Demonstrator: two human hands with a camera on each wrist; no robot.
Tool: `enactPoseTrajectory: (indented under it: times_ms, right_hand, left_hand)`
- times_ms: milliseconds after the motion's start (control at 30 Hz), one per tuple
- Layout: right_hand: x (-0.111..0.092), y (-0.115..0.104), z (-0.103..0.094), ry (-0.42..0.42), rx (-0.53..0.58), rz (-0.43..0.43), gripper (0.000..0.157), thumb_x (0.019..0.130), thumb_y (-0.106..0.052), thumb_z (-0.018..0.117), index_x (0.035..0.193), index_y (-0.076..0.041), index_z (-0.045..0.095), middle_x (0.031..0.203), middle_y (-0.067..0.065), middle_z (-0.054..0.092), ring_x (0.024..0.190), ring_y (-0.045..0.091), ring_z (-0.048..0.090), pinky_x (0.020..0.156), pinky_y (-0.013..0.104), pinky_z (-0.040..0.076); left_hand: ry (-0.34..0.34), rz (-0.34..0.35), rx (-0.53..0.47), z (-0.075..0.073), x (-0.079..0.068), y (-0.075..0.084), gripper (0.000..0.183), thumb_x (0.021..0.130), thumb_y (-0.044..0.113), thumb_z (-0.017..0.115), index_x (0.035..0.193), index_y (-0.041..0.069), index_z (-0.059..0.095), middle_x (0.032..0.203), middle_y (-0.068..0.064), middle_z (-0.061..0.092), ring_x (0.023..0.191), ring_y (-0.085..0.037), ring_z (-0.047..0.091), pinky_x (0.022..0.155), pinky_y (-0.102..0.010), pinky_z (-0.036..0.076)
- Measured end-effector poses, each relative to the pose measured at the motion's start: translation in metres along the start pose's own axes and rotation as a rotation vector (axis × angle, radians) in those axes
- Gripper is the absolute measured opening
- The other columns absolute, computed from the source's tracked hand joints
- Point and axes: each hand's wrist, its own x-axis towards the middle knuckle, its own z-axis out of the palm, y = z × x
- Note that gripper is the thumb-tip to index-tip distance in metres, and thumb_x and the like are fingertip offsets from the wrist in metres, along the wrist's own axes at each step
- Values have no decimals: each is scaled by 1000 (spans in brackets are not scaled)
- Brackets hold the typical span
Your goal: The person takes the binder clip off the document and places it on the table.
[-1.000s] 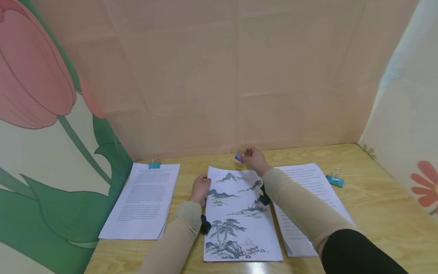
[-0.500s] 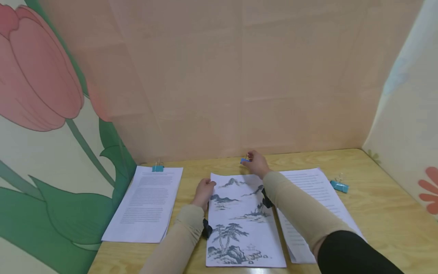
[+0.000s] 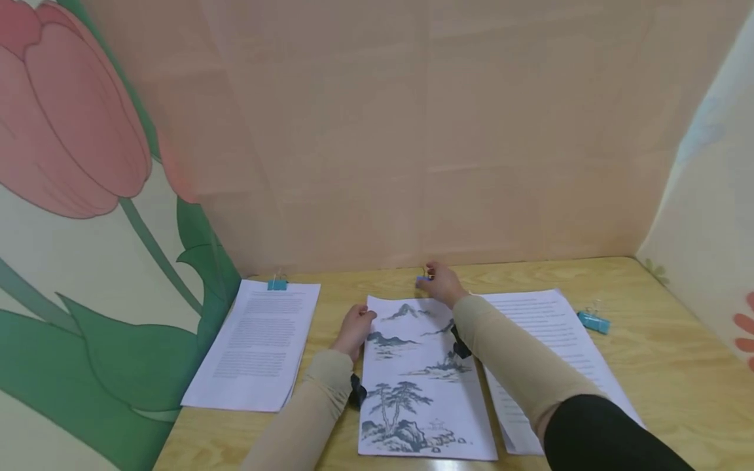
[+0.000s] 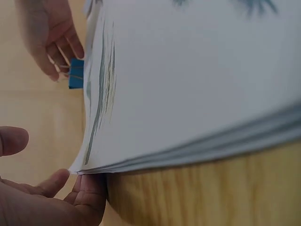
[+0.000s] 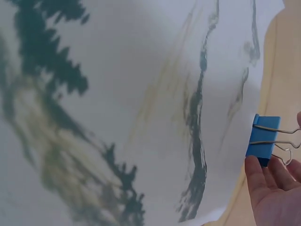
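Note:
In the middle lies a stack of paper (image 3: pixel 406 366) with an ink landscape on its top sheet. My left hand (image 3: pixel 356 330) holds its upper left edge, fingertips at the corner (image 4: pixel 77 170) in the left wrist view. My right hand (image 3: pixel 444 284) grips a blue binder clip (image 5: pixel 264 139) by its wire handles, beyond the stack's far edge. The clip's body overlaps that edge in the right wrist view. My right forearm passes over the stack's right side.
On the left, a printed stack (image 3: pixel 265 347) has a teal binder clip (image 3: pixel 277 285) on its far edge. Another printed stack (image 3: pixel 530 327) lies to the right, partly under my right arm, with a loose teal binder clip (image 3: pixel 593 322) beside it. A wall stands behind the table.
The blue clip has turned from tilted to nearly level in my right hand, close to the stack's far edge. My left hand stays at the corner. The head view has shifted slightly.

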Motion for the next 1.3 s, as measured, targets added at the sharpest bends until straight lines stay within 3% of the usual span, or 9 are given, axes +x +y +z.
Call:
enactPoseTrajectory:
  times_ms: [433,833,1133,1300]
  right_hand:
    - [-8,-2,6,-31,16,4,72,101,-25,60,158,5,27,151,34,43,137,49,45,113,55,38]
    - [-17,-9,0,-50,78,58,70,107,-42,47,162,-4,26,159,28,34,144,47,36,114,59,34]
    - [-16,-16,3,123,157,-42,64,106,-36,52,156,0,35,152,27,46,142,42,41,115,56,34]
    - [-21,-29,7,148,170,-84,62,105,-32,53,155,2,37,150,26,48,140,42,42,115,55,34]
  left_hand:
    - [48,-38,20,1,1,5,47,103,13,55,145,-3,45,135,-23,53,121,-37,56,105,-50,46]
    - [47,13,29,-10,2,-4,50,102,15,55,147,-3,43,140,-26,51,127,-40,52,108,-52,43]
    - [71,28,42,-24,-3,-3,51,103,17,53,149,-2,42,146,-27,47,130,-42,50,109,-53,42]
    - [95,19,42,-31,-4,-3,51,103,17,54,150,-1,41,146,-25,47,130,-40,50,108,-52,43]
